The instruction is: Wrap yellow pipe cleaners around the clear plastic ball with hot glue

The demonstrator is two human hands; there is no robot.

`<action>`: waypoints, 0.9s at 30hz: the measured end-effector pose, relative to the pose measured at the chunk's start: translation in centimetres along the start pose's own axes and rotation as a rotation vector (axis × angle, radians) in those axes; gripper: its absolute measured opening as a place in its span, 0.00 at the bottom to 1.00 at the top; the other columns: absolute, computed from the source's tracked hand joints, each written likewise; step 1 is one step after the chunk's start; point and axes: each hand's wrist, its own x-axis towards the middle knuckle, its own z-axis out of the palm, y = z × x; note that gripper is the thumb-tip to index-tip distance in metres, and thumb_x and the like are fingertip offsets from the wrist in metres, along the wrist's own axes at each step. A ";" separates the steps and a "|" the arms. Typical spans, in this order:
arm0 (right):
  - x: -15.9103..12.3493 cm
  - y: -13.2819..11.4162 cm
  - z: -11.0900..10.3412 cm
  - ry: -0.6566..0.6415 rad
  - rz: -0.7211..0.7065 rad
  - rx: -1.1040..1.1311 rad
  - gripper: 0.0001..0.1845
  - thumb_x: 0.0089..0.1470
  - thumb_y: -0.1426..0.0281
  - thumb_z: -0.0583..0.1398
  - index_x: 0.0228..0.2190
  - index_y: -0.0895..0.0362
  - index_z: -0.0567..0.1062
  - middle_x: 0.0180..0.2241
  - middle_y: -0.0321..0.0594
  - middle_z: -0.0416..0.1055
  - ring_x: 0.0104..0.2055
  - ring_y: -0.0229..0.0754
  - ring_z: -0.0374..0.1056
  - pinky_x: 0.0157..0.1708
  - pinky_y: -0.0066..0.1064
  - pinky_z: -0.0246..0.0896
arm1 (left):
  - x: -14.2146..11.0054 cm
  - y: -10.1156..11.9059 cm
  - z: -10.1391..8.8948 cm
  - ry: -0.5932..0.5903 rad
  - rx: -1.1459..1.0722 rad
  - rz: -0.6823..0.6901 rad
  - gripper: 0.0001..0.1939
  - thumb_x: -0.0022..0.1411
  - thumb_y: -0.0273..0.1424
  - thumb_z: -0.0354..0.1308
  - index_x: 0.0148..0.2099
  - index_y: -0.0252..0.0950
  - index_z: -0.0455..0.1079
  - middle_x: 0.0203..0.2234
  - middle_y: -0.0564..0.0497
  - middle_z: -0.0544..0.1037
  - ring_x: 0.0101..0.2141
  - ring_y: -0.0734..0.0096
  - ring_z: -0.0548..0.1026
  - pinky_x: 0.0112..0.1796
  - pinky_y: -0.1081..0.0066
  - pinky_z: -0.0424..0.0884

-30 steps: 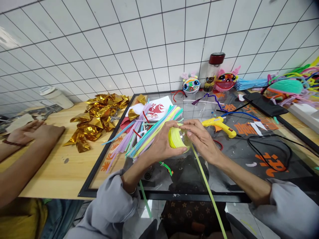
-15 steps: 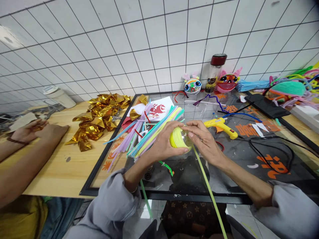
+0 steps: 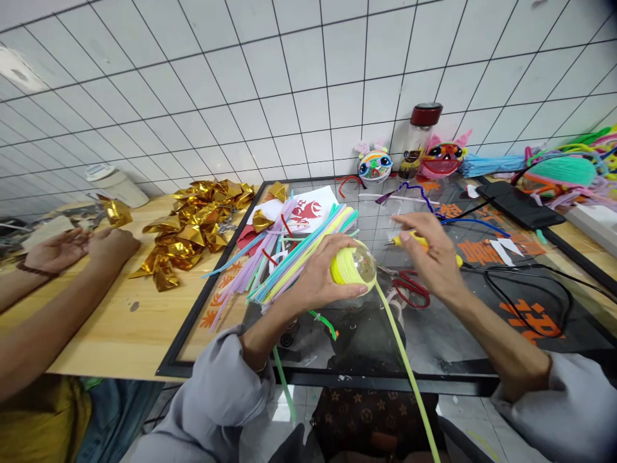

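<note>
Left hand (image 3: pixel 325 273) cups a clear ball (image 3: pixel 365 265) from its left side, thumb underneath and fingers over the top, closed just enough to fit the curve. The ball is in the air above the table (image 3: pixel 103 341), near the middle of its near edge. Yellow fuzzy strip (image 3: pixel 341 267) covers the side facing the palm; the grip probably keeps these rows pressed flat and leaves the bare side free. A loose length hangs from the ball past the near edge, likely because it is too long to rest there.

Right hand (image 3: pixel 434 254) is half open, fingers bent over a yellow glue gun (image 3: pixel 419 242), farther from the near edge; whether it touches the gun cannot be told. Red-handled scissors (image 3: pixel 415 290) lie between the hands, seemingly for easy reach. Left of the ball, a bundle of coloured strips (image 3: pixel 301 257) lies slantwise, perhaps to keep the colours at hand. Two decorated balls (image 3: pixel 375 166) (image 3: pixel 441 159) and a bottle (image 3: pixel 413 153) stand along the far edge, likely out of the working space.
</note>
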 end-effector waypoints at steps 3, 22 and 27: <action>1.0 3.0 -2.1 -0.048 0.210 -0.341 0.19 0.61 0.64 0.55 0.49 0.57 0.77 0.45 0.49 0.76 0.47 0.52 0.72 0.48 0.46 0.66 | 0.0 0.0 0.0 -0.011 0.014 -0.001 0.32 0.50 0.37 0.73 0.54 0.42 0.65 0.56 0.43 0.72 0.58 0.50 0.70 0.61 0.49 0.65; 1.4 3.5 -2.6 -0.430 0.639 -0.940 0.27 0.56 0.54 0.59 0.44 0.65 0.78 0.43 0.60 0.79 0.45 0.60 0.76 0.37 0.39 0.64 | -0.2 -0.8 0.0 -0.052 0.083 0.005 0.38 0.48 0.41 0.75 0.57 0.43 0.62 0.57 0.43 0.69 0.58 0.49 0.69 0.60 0.49 0.66; 1.8 3.4 -3.0 -0.322 0.663 -0.854 0.20 0.55 0.57 0.58 0.38 0.60 0.79 0.35 0.54 0.80 0.41 0.59 0.77 0.32 0.38 0.62 | -0.2 -0.4 0.0 -0.032 0.076 0.008 0.36 0.50 0.41 0.74 0.56 0.42 0.63 0.56 0.43 0.70 0.58 0.50 0.69 0.60 0.49 0.65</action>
